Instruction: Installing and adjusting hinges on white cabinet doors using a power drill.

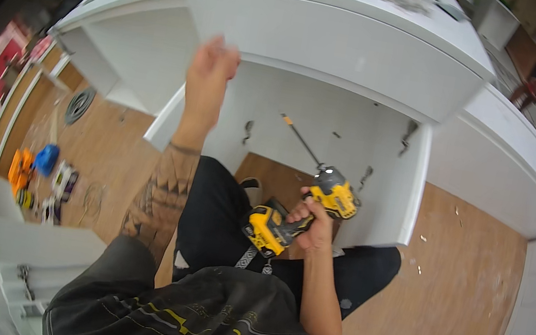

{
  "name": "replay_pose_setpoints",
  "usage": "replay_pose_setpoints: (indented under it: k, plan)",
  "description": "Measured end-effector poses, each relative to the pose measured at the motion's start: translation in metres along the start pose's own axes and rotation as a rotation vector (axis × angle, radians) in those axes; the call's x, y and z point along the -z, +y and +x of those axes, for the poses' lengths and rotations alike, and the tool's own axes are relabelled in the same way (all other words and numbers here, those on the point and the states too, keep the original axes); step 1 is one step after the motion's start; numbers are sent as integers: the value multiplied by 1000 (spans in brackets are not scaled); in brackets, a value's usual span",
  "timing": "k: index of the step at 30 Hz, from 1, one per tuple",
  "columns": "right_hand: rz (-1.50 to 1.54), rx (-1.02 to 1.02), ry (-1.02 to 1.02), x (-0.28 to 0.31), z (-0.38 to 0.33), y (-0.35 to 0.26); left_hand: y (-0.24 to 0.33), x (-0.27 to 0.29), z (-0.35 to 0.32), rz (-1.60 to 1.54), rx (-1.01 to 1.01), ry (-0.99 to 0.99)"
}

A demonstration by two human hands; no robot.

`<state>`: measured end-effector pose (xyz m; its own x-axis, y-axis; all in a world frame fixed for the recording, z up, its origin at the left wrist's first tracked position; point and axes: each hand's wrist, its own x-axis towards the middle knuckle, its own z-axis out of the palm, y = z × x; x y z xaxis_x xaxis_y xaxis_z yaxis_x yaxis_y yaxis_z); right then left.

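Right now my right hand [313, 224] keeps a closed grip on the yellow drill [300, 209], its long bit [301, 140] aimed into the white cabinet [333, 125]. My left hand [210, 71] presses the cabinet's front panel [332, 49], fingers curled at its edge.

The light is bright and even, and it seems to come from above, because the top of the white cabinet [347, 45] shines almost without detail. Under its front panel there is a soft shadow, and the inside is a little grey. My legs make only a weak shadow on the wooden floor [462, 288]. The middle is quite sharp: I see my drill [303, 210] clearly. My left hand [211, 64] is a little blurred. Toward the rim the straight edges bend strongly, the things become smeared, and a black ring closes the corners.
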<state>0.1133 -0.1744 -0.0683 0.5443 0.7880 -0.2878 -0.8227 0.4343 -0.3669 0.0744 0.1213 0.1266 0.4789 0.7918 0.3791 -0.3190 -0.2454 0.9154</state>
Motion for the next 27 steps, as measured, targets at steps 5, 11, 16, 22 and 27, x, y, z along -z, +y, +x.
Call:
replay_pose_setpoints:
  k: [5, 11, 16, 22, 27]
  plan:
    - [-62, -45, 40, 0, 22, 16, 91, 35, 125, 340, -497, 189]
    - [-198, -135, 30, -1, 31, 6, 84, 36, 162, 1157, -785, -95]
    - [-291, -122, -23, -23, 32, -8, 135, 24, 111, 1164, -618, -212]
    - [-357, -153, -70, -25, 39, -13, 155, 13, 65, 1147, -500, -236]
    - [-411, -163, -90, -23, 50, -12, 160, 7, 51, 1123, -513, -269]
